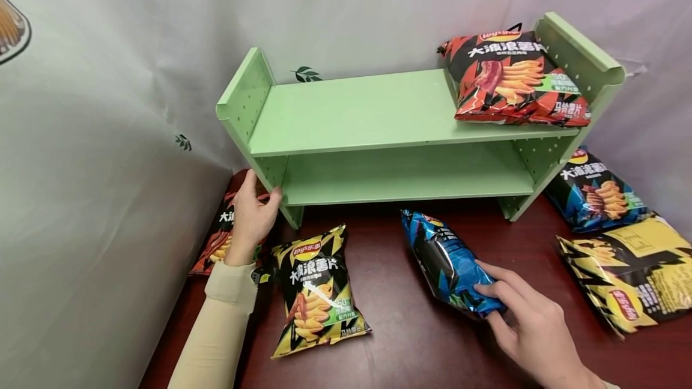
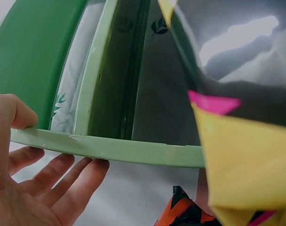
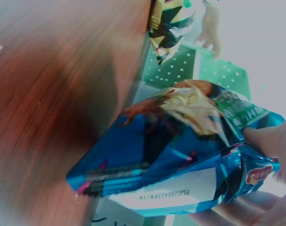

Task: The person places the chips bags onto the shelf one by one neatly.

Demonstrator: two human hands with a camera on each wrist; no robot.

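Drapes (image 1: 351,17) back the green shelf (image 1: 351,113) on our bench (image 1: 389,323); snack bags (image 1: 216,248) flank it. Left hand (image 1: 254,215) grips its end, right hand (image 1: 532,323) pinches a blue bag (image 1: 446,260).

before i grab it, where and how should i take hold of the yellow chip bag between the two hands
Probably best by the right edge of the yellow chip bag, coming in low from the right: it lies face up with bare table on that side, while the left arm runs along its other side.
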